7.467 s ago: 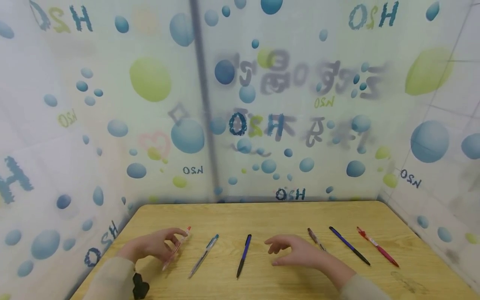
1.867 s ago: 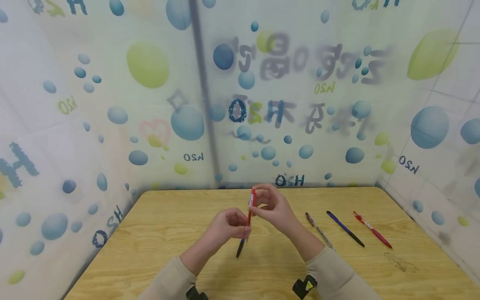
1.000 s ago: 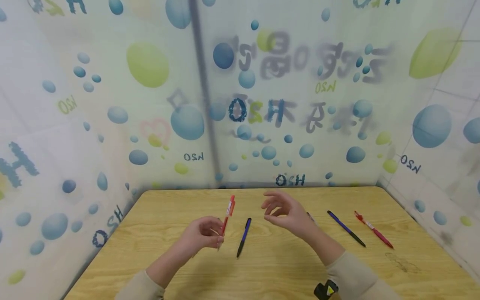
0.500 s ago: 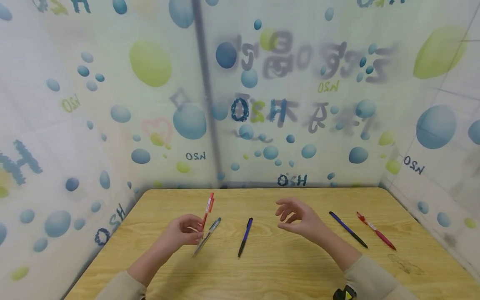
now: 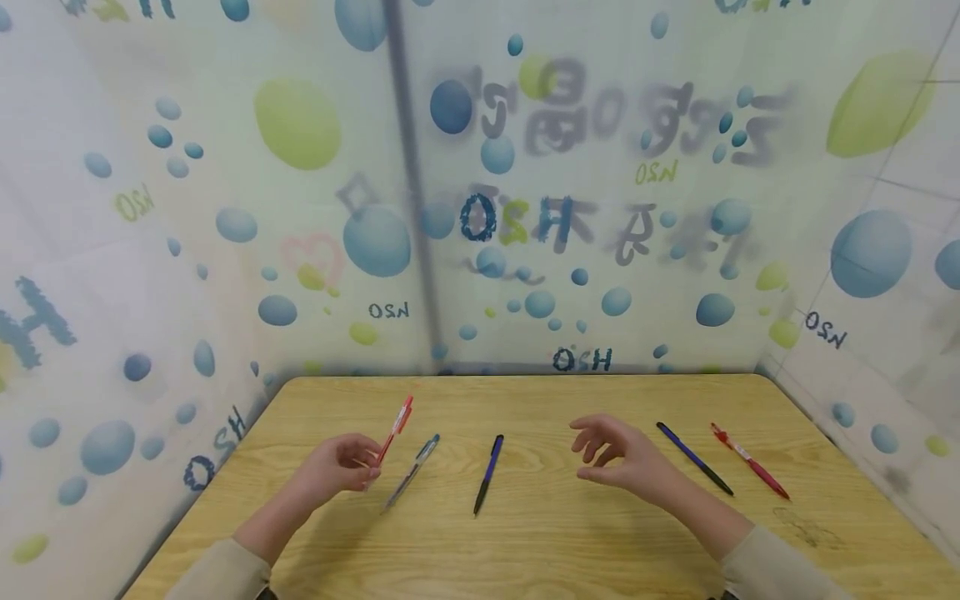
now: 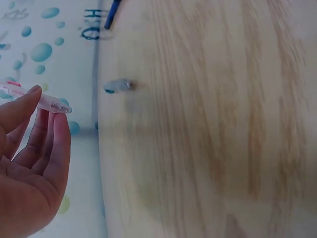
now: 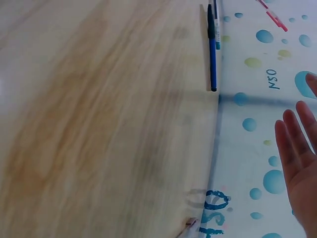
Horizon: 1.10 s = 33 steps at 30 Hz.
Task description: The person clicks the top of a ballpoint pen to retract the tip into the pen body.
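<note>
Head view: up above the table (image 5: 562, 546), a red pen (image 5: 395, 427) was pinched, tilted, between thumb and fingers of the left hand (image 5: 337, 468), near a clear pen (image 5: 411, 473)! Opposite, the right hand (image 5: 621, 461) was held half-curled, nothing gripped, between two blue-and-black pens (image 5: 489, 475).

Left wrist view: left edge crops left hand (image 6: 37, 166) and red pen (image 6: 47, 103); top edge cuts blue pen (image 6: 114, 13); clear pen (image 6: 119, 86) blurs. Right wrist view: right edge crops right hand (image 7: 302, 156); bottom edge cuts brown-ended pen (image 7: 189, 224). Head view: red pen's print is illegible.
</note>
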Available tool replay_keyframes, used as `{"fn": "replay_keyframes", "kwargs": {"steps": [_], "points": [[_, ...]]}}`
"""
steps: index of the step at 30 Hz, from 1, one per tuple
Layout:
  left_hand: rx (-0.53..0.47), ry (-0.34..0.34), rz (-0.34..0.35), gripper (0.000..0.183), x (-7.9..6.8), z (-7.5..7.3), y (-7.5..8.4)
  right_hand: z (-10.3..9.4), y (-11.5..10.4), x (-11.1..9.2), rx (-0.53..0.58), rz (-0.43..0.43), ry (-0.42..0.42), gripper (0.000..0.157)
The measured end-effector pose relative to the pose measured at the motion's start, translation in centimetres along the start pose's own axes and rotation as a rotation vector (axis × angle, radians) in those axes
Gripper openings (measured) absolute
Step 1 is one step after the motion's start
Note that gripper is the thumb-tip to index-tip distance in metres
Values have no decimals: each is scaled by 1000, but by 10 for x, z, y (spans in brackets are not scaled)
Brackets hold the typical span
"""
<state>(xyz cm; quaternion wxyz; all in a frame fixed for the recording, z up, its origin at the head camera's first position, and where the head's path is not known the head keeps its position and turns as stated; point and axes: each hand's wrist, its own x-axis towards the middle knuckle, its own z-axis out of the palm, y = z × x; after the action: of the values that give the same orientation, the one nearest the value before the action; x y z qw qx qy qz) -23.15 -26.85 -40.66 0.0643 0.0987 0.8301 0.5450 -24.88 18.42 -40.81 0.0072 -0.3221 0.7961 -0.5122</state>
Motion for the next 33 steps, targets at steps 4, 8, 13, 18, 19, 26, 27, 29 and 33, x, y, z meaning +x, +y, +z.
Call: {"fn": "replay_keyframes", "kwargs": {"steps": [4, 8, 13, 18, 19, 26, 27, 29, 33], "points": [[23, 5, 8, 33, 1, -6, -8, -2, 1, -8, 1, 23, -24, 52], [57, -25, 56, 31, 3, -12, -13, -5, 3, -14, -3, 28, -45, 52], [128, -90, 99, 31, 7, -18, -17, -7, 8, -20, 7, 38, -77, 53], [195, -155, 90, 33, 10, -24, -21, -8, 11, -25, 2, 49, -115, 52], [207, -167, 86, 34, 10, -25, -22, -8, 12, -26, 0, 53, -123, 53], [277, -240, 68, 44, 13, -30, -24, -7, 17, -30, 10, 79, -187, 55], [285, -245, 64, 44, 13, -30, -24, -8, 17, -30, 10, 87, -196, 55], [302, -252, 55, 42, 14, -32, -24, -8, 18, -30, 1, 100, -206, 55], [348, -253, 47, 41, 16, -34, -23, -9, 20, -29, -36, 115, -220, 54]]}}
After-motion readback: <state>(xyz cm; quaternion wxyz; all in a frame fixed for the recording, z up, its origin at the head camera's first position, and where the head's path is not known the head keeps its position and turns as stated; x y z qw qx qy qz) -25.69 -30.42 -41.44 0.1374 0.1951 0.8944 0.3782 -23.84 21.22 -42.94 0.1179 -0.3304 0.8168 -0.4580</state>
